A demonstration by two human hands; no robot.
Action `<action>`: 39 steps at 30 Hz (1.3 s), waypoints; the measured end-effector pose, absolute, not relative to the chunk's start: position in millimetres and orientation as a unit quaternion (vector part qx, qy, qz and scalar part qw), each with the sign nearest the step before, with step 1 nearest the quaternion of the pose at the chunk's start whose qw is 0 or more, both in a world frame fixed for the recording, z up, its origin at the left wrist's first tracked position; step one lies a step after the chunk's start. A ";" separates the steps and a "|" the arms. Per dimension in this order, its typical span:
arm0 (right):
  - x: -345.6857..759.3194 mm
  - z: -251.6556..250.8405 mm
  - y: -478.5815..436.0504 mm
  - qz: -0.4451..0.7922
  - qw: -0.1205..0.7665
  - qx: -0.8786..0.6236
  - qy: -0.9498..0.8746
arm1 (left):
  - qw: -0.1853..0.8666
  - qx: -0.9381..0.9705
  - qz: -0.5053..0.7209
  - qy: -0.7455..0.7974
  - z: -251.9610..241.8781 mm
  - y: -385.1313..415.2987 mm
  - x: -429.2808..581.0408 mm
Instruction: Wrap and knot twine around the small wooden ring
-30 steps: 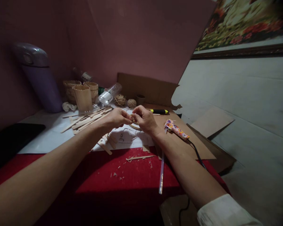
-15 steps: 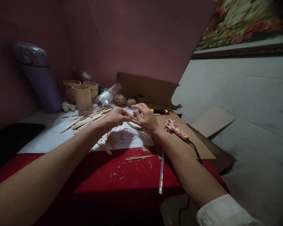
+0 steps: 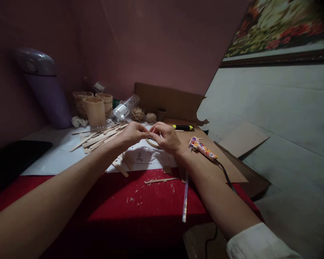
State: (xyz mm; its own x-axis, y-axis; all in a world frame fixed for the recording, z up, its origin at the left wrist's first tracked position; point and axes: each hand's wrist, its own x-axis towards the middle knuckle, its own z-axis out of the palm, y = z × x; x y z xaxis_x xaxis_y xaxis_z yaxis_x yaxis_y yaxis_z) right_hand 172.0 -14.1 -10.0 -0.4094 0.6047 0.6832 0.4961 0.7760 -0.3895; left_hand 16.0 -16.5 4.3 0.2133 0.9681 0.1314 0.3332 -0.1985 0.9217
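My left hand (image 3: 135, 133) and my right hand (image 3: 165, 136) meet fingertip to fingertip above the white paper. Both are closed in a pinch, and whatever is between the fingers is hidden or too small to name. A gold-coloured ring (image 3: 152, 144), perhaps a roll of tape, shows just below the fingertips, partly covered by my right hand. Beside my left wrist lies a pile of wooden craft sticks (image 3: 99, 139). A patterned glue gun (image 3: 202, 148) rests on cardboard to the right of my right hand.
Wooden cups (image 3: 94, 112), a plastic bottle (image 3: 126, 107) and twine balls (image 3: 138, 114) stand at the back. A purple flask (image 3: 50, 97) is at left. A black-and-yellow cutter (image 3: 183, 127), a glue stick (image 3: 185, 199) and wood scraps lie about the red cloth (image 3: 108, 205) and cardboard.
My right fingers have come down and closed against my left fingertips; before, they were raised and spread apart. Less of the gold ring shows now.
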 end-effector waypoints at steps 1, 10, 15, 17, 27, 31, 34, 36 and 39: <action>172.7 -10.4 -13.0 0.071 0.436 -0.324 -0.837 | 0.400 0.666 0.395 0.490 4.7 -16.7 16.5; 175.3 -15.7 -8.5 0.062 0.439 -0.341 -0.829 | 0.423 0.649 0.392 0.496 6.1 -17.7 15.2; 177.5 -17.5 -5.7 0.073 0.438 -0.365 -0.818 | 0.526 0.603 0.388 0.457 4.6 -15.7 10.5; 178.4 -17.9 -3.4 0.083 0.441 -0.367 -0.815 | 0.557 0.588 0.385 0.441 5.0 -15.4 8.9; 177.6 -20.5 5.3 0.233 0.452 -0.380 -0.773 | 0.614 0.548 0.416 0.388 8.5 -15.8 6.3; 176.4 -19.1 3.0 0.244 0.455 -0.383 -0.766 | 0.645 0.518 0.409 0.385 9.1 -15.8 6.4; 176.6 -19.6 2.8 0.251 0.452 -0.384 -0.765 | 0.634 0.526 0.407 0.394 9.1 -16.5 6.1; 177.1 -20.8 3.8 0.256 0.448 -0.380 -0.767 | 0.621 0.544 0.404 0.394 8.5 -16.9 5.8; 177.8 -23.1 5.8 0.254 0.441 -0.378 -0.773 | 0.610 0.564 0.389 0.399 7.1 -17.3 5.6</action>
State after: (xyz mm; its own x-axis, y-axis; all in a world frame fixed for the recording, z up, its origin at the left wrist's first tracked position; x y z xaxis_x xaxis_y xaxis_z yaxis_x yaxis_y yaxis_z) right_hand 177.8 5.8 -23.1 -0.3257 0.8085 0.4901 0.3595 0.5853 -0.7267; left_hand 5.6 -17.3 7.1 0.3793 0.9241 -0.0475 -0.0242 0.0612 0.9978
